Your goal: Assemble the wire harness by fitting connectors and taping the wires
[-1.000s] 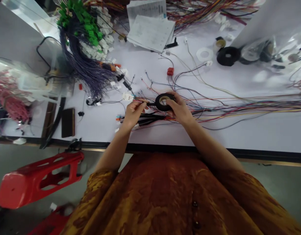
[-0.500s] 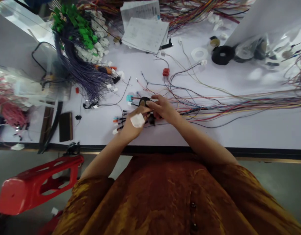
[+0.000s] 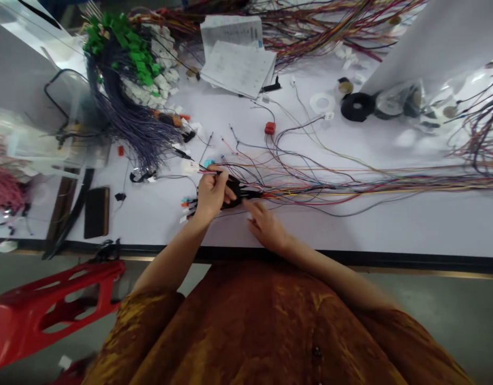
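Note:
My left hand (image 3: 211,197) is closed in a pinch on a dark wire lead, and a white connector (image 3: 189,167) shows just past its fingertips. Under and beside those fingers lies a black piece (image 3: 233,193), partly hidden, where the wire harness (image 3: 294,193) branches. My right hand (image 3: 267,223) rests lower right of it, index finger stretched toward the harness, with nothing seen in it. Short black leads with orange and white ends (image 3: 185,204) stick out left of my left hand. A light-blue connector (image 3: 208,162) sits just above it.
A red connector (image 3: 269,128) lies beyond the harness. Purple wires (image 3: 130,123) with green and white connectors are heaped at left. Papers (image 3: 238,67) lie at the back, a black tape roll (image 3: 356,107) at right. A red stool (image 3: 58,305) stands below the table edge.
My hands were together around a black roll-like piece. Now they are apart: the right has drawn back toward the table edge, and the left has turned and grips a lead with a white connector.

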### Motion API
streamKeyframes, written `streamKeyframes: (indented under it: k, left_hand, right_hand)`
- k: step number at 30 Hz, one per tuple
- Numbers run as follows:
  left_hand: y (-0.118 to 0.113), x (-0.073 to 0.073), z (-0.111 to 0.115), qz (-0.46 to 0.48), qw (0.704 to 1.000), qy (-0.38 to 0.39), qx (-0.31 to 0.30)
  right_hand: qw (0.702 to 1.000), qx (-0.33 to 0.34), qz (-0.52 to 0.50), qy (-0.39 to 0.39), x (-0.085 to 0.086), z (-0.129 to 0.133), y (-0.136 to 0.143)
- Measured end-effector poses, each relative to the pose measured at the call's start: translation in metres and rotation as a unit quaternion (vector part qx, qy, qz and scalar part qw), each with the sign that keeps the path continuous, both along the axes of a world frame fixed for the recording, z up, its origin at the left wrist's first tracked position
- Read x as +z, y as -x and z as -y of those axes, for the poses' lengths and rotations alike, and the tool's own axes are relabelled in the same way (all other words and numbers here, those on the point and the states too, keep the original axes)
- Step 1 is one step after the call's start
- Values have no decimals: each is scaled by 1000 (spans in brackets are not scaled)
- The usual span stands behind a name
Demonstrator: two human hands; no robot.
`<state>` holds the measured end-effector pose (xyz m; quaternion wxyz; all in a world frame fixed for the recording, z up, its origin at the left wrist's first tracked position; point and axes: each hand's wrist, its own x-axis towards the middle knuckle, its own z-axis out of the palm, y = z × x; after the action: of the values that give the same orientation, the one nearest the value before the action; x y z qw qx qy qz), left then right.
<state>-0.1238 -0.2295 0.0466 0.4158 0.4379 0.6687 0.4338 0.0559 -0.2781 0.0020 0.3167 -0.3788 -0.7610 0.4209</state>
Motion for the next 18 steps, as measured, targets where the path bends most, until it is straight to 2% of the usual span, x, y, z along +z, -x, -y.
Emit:
streamKeyframes:
  k: [1, 3, 5, 6, 7, 9, 11, 12, 13, 14, 15, 16, 18]
  left_hand:
    - [-1, 3, 1, -12, 1000, 2, -10]
    - [-3, 10, 7, -112, 991, -21, -68]
    - [-8, 18, 18, -237, 960, -57, -140]
    - [-12, 22, 24, -285, 940, -74, -172]
    - [-16, 26, 30, -325, 919, -87, -205]
    - [-23, 31, 40, -400, 870, -104, -267]
    - [-27, 32, 47, -487, 803, -119, -323]
    - [-26, 31, 48, -513, 779, -126, -339]
    - [-24, 29, 49, -517, 772, -134, -344]
    - [-21, 26, 49, -503, 780, -143, -343]
    - [-16, 22, 48, -471, 803, -154, -330]
    - [-11, 18, 46, -425, 839, -160, -299]
    - [0, 8, 41, -295, 926, -145, -184]
  right_hand:
    - [1000, 20, -2, -9, 2, -2, -1]
    - [999, -7, -29, -17, 13, -18, -2]
    - [996, -72, -34, 25, 28, -48, 0]
    - [995, -76, -14, 69, 36, -65, 2]
    - [992, -42, 18, 118, 43, -81, 6]
    - [976, 72, 91, 184, 54, -110, 17]
    - [954, 174, 162, 182, 61, -129, 31]
    - [946, 204, 189, 165, 63, -135, 37]
    - [943, 218, 204, 148, 63, -138, 41]
    - [945, 212, 205, 142, 61, -139, 43]
    - [952, 185, 192, 151, 59, -140, 43]
    - [960, 143, 166, 172, 55, -139, 40]
    - [967, 46, 95, 230, 46, -134, 27]
